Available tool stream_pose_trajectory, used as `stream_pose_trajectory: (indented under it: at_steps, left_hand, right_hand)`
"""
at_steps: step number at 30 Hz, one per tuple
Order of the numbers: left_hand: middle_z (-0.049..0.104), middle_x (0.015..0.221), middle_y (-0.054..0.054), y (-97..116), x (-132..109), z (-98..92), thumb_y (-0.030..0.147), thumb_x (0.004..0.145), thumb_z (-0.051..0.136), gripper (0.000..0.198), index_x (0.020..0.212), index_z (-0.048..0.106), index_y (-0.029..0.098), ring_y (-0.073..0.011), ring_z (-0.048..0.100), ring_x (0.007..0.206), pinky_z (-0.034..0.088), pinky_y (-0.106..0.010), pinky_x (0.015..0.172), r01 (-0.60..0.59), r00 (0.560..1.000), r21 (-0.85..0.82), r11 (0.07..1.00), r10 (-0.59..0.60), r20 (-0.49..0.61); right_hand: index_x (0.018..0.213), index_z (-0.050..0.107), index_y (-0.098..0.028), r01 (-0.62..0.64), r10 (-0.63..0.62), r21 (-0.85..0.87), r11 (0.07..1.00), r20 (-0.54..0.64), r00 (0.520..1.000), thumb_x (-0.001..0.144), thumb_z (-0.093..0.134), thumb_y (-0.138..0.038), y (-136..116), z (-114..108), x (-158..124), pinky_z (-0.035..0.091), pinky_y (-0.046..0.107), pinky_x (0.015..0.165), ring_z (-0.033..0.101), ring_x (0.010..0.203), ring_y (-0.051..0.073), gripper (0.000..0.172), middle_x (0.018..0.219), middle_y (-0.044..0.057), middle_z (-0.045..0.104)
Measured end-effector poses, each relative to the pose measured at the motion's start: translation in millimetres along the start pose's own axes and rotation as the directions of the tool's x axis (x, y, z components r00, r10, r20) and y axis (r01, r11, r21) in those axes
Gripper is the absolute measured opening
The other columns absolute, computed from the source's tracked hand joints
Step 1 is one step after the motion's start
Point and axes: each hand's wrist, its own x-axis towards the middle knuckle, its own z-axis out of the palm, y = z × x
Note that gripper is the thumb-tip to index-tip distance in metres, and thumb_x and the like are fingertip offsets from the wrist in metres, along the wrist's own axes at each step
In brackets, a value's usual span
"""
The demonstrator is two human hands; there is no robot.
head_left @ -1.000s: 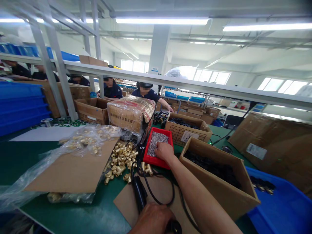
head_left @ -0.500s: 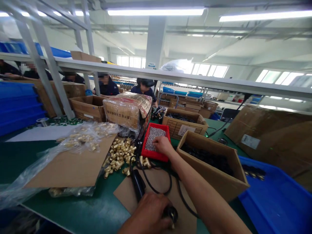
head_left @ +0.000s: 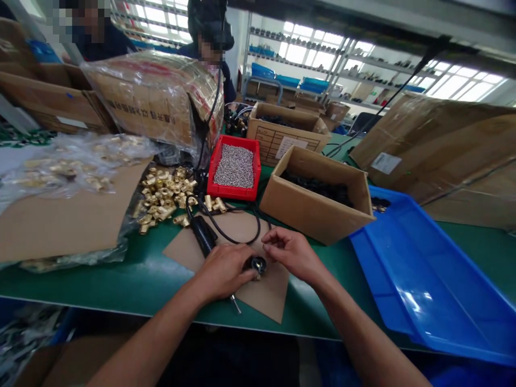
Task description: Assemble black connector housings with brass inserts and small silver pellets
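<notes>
My left hand (head_left: 226, 269) is closed around a black round part (head_left: 258, 264) with a brass-coloured centre, above a flat cardboard sheet (head_left: 266, 295). Under that hand lies a black electric screwdriver (head_left: 202, 235), its metal bit sticking out on the near side. Just right of the round part, my right hand (head_left: 292, 252) is pinched at the fingertips; whatever is between them is too small to make out. Beyond the hands stands a red bin (head_left: 234, 191) of tiny shiny metal pieces. A pile of brass fittings (head_left: 163, 196) lies left of it.
An open carton (head_left: 310, 209) of black parts stands right of the red bin, with another carton (head_left: 288, 137) behind. A blue tray (head_left: 419, 269) lies at right. Bagged brass fittings (head_left: 68, 166) rest on cardboard at left. Co-workers sit across the bench behind a plastic-wrapped box (head_left: 141, 102).
My right hand has come out of the red bin, back toward me beside the round part. The left hand still holds that part. The view has tilted downward.
</notes>
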Motion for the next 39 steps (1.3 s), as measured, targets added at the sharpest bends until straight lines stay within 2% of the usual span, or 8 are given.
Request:
stream_pose_trajectory:
  at_steps: [4, 9, 17, 22, 26, 30, 34, 39]
  left_hand:
    - [0.068, 0.097, 0.000, 0.7, 0.7, 1.1, 0.035, 0.085, 0.063, 0.019, 0.100, 0.063, 0.025, -0.0199, 0.062, 0.087, 0.042, -0.029, 0.074, 0.007, 1.000, 0.004, 1.000, -0.007, -0.005]
    - [0.068, 0.098, -0.001, 0.5, 1.0, 1.6, 0.035, 0.087, 0.060, 0.021, 0.105, 0.063, 0.025, -0.0194, 0.062, 0.086, 0.042, -0.030, 0.074, 0.003, 1.000, 0.004, 1.000, -0.003, 0.005]
    - [0.068, 0.099, -0.001, -2.0, 1.6, 4.0, 0.036, 0.087, 0.060, 0.023, 0.106, 0.063, 0.024, -0.0198, 0.062, 0.088, 0.043, -0.030, 0.076, 0.001, 1.000, -0.005, 1.000, -0.001, 0.005]
    - [0.068, 0.100, -0.001, -3.3, 1.2, 4.3, 0.035, 0.086, 0.061, 0.022, 0.105, 0.062, 0.025, -0.0209, 0.062, 0.091, 0.043, -0.032, 0.078, -0.008, 1.000, -0.006, 1.000, 0.008, -0.009]
    - [0.069, 0.100, -0.001, -2.9, 0.1, 2.6, 0.031, 0.084, 0.063, 0.022, 0.104, 0.063, 0.025, -0.0211, 0.063, 0.092, 0.044, -0.032, 0.079, 0.001, 1.000, 0.003, 1.000, 0.000, -0.014]
    - [0.069, 0.101, -0.001, -1.5, 0.0, -0.6, 0.031, 0.083, 0.063, 0.026, 0.108, 0.064, 0.026, -0.0214, 0.064, 0.092, 0.045, -0.032, 0.081, 0.005, 1.000, 0.002, 1.000, -0.005, -0.002]
    - [0.070, 0.102, 0.000, -1.5, -0.8, -2.3, 0.033, 0.081, 0.065, 0.030, 0.111, 0.063, 0.027, -0.0211, 0.064, 0.092, 0.046, -0.032, 0.080, 0.009, 1.000, -0.006, 1.000, -0.009, -0.007]
    - [0.070, 0.101, 0.000, -3.0, -2.9, -3.0, 0.033, 0.080, 0.066, 0.029, 0.109, 0.064, 0.027, -0.0215, 0.064, 0.091, 0.046, -0.033, 0.081, 0.010, 1.000, -0.021, 1.000, -0.010, -0.018]
  right_hand:
    - [0.083, 0.065, -0.014, -0.114, 0.106, 0.106, 0.988, 0.081, 0.991, 0.078, 0.065, -0.030, 5.8, -1.2, -16.2, 0.043, 0.023, 0.056, 0.054, 0.058, 0.010, 0.017, 0.066, -0.001, 0.062]
    - [0.080, 0.069, -0.015, -0.033, 0.036, -0.028, 0.999, 0.109, 0.993, 0.077, 0.069, -0.027, 5.4, -2.4, -22.7, 0.046, 0.026, 0.074, 0.061, 0.078, 0.014, 0.013, 0.082, 0.004, 0.069]
    - [0.086, 0.067, -0.014, -0.093, 0.083, 0.053, 0.994, 0.173, 0.981, 0.078, 0.071, -0.035, 19.9, -1.4, -21.4, 0.044, 0.024, 0.065, 0.058, 0.069, 0.012, 0.023, 0.078, 0.002, 0.067]
    - [0.094, 0.065, -0.015, -0.079, 0.059, 0.100, 0.992, 0.193, 0.979, 0.078, 0.071, -0.033, 14.2, -7.2, -12.6, 0.046, 0.025, 0.066, 0.058, 0.069, 0.012, 0.025, 0.078, 0.001, 0.065]
    - [0.096, 0.067, -0.017, 0.180, -0.171, -0.209, 0.961, 0.060, 0.983, 0.081, 0.065, -0.021, -8.0, -2.7, 22.6, 0.047, 0.026, 0.072, 0.060, 0.077, 0.013, 0.016, 0.087, 0.002, 0.066]
    - [0.109, 0.065, -0.017, 0.341, -0.406, -0.582, 0.738, 0.020, 0.914, 0.086, 0.056, -0.016, -42.8, 17.8, 88.9, 0.046, 0.030, 0.089, 0.060, 0.097, 0.017, 0.025, 0.105, 0.007, 0.065]
    - [0.120, 0.062, -0.015, 0.195, -0.283, -0.841, 0.505, 0.052, 0.958, 0.091, 0.049, -0.020, -69.0, 36.4, 161.1, 0.045, 0.032, 0.095, 0.057, 0.112, 0.023, 0.032, 0.120, 0.013, 0.060]
    - [0.105, 0.069, -0.012, 0.062, -0.154, -0.886, 0.459, -0.011, 0.988, 0.088, 0.055, -0.021, -72.9, 40.3, 212.8, 0.048, 0.036, 0.090, 0.062, 0.104, 0.026, 0.025, 0.110, 0.016, 0.067]
